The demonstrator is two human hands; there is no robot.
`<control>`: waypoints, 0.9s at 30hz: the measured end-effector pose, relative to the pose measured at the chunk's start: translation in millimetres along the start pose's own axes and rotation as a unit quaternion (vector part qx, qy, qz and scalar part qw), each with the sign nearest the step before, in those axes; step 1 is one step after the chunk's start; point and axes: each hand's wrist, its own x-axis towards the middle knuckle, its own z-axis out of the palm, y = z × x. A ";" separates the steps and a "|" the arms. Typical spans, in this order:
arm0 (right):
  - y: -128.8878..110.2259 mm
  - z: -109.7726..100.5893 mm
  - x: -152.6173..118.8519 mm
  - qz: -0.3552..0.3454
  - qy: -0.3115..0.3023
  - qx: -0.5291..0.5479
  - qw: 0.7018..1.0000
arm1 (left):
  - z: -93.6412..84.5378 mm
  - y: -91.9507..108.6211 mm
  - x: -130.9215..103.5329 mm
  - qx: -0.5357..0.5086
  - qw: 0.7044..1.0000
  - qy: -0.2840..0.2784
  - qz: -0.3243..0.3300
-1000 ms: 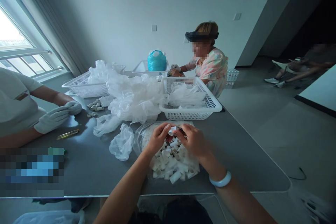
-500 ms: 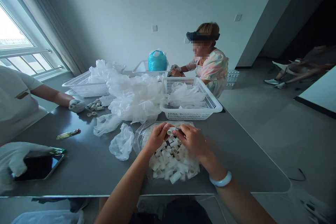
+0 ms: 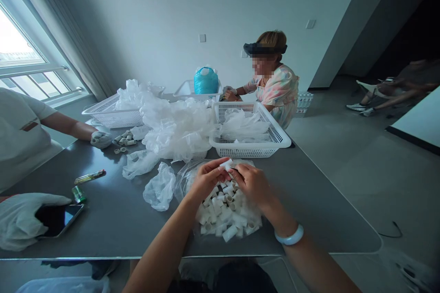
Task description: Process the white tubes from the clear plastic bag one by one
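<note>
A short white plastic pipe fitting (image 3: 226,164) is pinched in the fingers of my left hand (image 3: 208,179), above the pile. My right hand (image 3: 253,184) meets it from the right, fingers closed around a thin dark tool that is mostly hidden; its exact kind is unclear. Beneath both hands, a heap of white pipe fittings (image 3: 229,232) lies on a clear plastic bag (image 3: 182,182) spread on the dark table (image 3: 309,219). A white bracelet circles my right wrist.
Beyond my hands stand a white basket (image 3: 247,151) and a mound of clear bags (image 3: 178,123). At left lie a phone (image 3: 65,219), a green cylinder (image 3: 79,194) and a lighter-like item (image 3: 90,176). One co-worker's gloved hands (image 3: 20,222) are at left; another person (image 3: 278,78) sits opposite.
The fitting in my left hand has turned from its open end facing me to lying slantwise. At left, the co-worker's gloved hand has drawn back from the green cylinder, which now stands by the phone.
</note>
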 end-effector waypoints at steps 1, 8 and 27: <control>0.6 -0.1 0.1 0.009 -0.001 0.004 1.000 | 0.1 1.5 -0.5 0.000 1.000 -0.010 0.001; 3.8 -0.3 -0.3 0.035 -0.004 0.019 0.999 | -3.0 -3.2 1.6 0.047 0.998 -0.004 0.044; -1.8 -5.8 0.4 -0.009 0.011 0.008 1.000 | -0.5 0.2 1.1 -0.022 1.000 0.021 -0.001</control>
